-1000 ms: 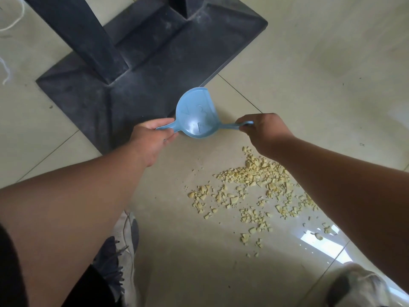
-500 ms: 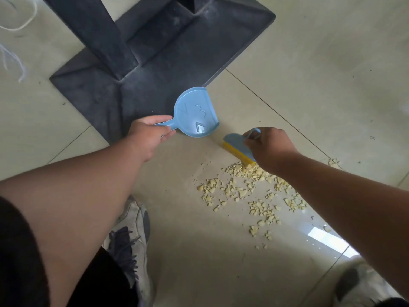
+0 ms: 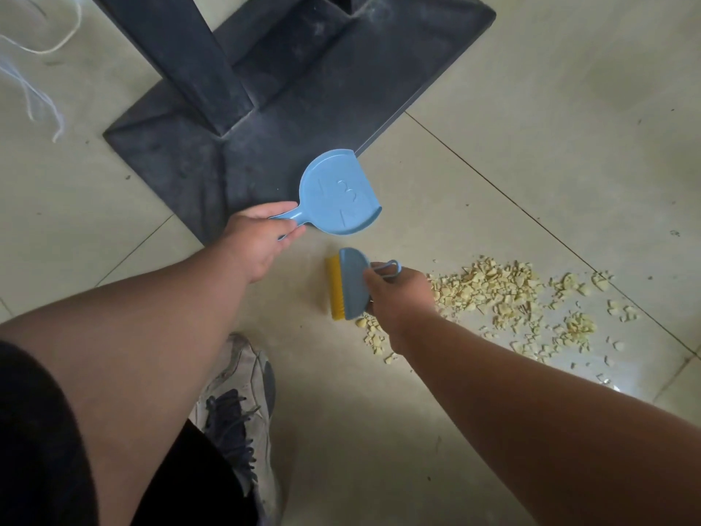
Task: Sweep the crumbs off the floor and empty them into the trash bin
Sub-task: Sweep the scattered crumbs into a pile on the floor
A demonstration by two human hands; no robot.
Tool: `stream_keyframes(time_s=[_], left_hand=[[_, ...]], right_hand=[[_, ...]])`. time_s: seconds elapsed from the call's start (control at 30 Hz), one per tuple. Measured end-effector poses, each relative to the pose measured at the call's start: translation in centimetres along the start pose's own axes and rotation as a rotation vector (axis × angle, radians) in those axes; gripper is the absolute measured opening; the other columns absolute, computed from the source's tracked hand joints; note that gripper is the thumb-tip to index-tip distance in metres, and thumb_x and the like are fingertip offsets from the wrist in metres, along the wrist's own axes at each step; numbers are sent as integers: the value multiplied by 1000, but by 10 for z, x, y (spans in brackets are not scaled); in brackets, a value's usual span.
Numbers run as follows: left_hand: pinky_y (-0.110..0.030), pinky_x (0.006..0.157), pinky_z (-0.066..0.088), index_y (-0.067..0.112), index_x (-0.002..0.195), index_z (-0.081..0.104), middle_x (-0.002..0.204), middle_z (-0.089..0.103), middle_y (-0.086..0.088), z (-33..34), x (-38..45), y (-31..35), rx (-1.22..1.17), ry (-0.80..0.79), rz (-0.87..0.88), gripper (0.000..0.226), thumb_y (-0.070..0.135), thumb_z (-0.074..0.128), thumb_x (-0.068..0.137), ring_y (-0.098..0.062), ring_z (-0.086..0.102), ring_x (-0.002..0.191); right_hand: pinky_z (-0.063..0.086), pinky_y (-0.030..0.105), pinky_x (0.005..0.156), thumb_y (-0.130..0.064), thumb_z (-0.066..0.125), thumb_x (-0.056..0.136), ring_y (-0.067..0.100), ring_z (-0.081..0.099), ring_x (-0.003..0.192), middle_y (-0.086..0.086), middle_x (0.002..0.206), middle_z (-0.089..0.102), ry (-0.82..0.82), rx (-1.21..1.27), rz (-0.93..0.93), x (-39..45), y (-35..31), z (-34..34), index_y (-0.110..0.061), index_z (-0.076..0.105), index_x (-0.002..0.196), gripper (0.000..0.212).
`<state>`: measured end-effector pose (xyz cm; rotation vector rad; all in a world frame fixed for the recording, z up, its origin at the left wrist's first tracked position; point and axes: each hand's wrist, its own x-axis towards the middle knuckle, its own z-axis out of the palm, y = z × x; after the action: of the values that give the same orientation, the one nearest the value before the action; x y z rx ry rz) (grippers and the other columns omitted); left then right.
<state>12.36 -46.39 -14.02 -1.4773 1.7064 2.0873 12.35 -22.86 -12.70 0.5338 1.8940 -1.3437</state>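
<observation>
**Brush and pan in hand, crumbs not yet gathered**

My left hand (image 3: pixel 261 237) is closed around the thin handle of the blue dustpan (image 3: pixel 339 193), which I hold over the corner of the dark stand base (image 3: pixel 182 153), its flat lip facing right. My right hand (image 3: pixel 396 294) grips the small blue brush (image 3: pixel 352 284) by its loop handle, yellow bristles (image 3: pixel 335 288) pointing left, low above the tile floor (image 3: pixel 531 127).

The crumbs (image 3: pixel 493 288) lie scattered on the floor to the right of my right hand, a dense pale heap with looser bits trailing further right, and a few pieces just below the brush. No trash bin is in view.

I judge these crumbs dry, light and brittle: they will skitter and break if I flick hard, so short, gentle strokes suit them. The pan looks like thin, stiff plastic, light enough to hold by the handle alone; its lip must sit flat on the tile or crumbs slide under.
</observation>
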Motion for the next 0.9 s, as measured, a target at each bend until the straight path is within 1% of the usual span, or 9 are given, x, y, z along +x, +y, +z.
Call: stream_keyframes(time_s=[0.07,0.13,0.23,0.37,0.47,0.6,0.67,0.73,0.9], left_hand=[[-31,100,61,11,117,78,118,77,-13,2,1,0,-3,-3,5,34,-12,73,93,-22,83,96],[-31,100,62,11,116,79,118,78,-13,2,1,-1,0,-6,7,34,-13,72,92,-21,83,94],[-31,100,62,11,116,80,119,77,-14,2,2,-3,16,-10,8,34,-13,73,92,-22,83,95],[-30,100,61,11,118,79,122,77,-14,1,2,-8,31,-21,7,35,-11,74,92,-24,83,96],[-30,99,62,12,117,79,124,76,-16,2,2,-10,32,-35,10,34,-11,73,92,-24,83,96],[-29,98,62,11,119,78,122,76,-15,1,2,-9,49,-42,17,34,-11,73,93,-21,83,95],[-29,98,62,10,120,78,122,76,-15,1,0,-9,56,-53,21,34,-10,72,93,-21,83,95],[-28,97,62,11,120,78,121,77,-14,1,-3,-7,70,-59,22,34,-10,72,93,-20,83,94],[-30,98,63,12,116,79,118,77,-13,-3,-4,-6,67,-50,3,33,-11,72,93,-19,84,89]], right_hand=[[53,26,50,-31,64,90,29,70,65,10,82,77,44,-54,-23,0,-1,-2,-26,78,89,15],[45,24,45,-29,63,95,25,65,63,7,80,75,87,-90,-39,3,-1,-12,-25,77,97,15],[48,25,44,-29,63,97,25,67,65,7,83,74,146,-114,-45,9,0,-36,-23,76,103,16],[57,35,53,-28,64,96,29,75,73,9,85,76,232,-137,-38,15,3,-73,-23,74,95,11],[52,32,48,-29,63,95,30,74,70,13,84,76,305,-155,-18,16,5,-100,-19,75,96,16],[50,36,53,-31,64,92,42,76,81,17,85,77,383,-58,-1,15,8,-115,-16,73,89,17],[60,43,64,-27,65,90,40,78,80,14,83,78,367,33,14,12,6,-109,-17,74,86,13],[63,60,73,-22,68,90,31,79,72,9,78,77,314,99,17,4,5,-88,-20,74,82,11],[60,65,64,-34,65,77,42,75,82,17,81,77,122,42,-21,-22,19,-3,-15,78,87,26]])
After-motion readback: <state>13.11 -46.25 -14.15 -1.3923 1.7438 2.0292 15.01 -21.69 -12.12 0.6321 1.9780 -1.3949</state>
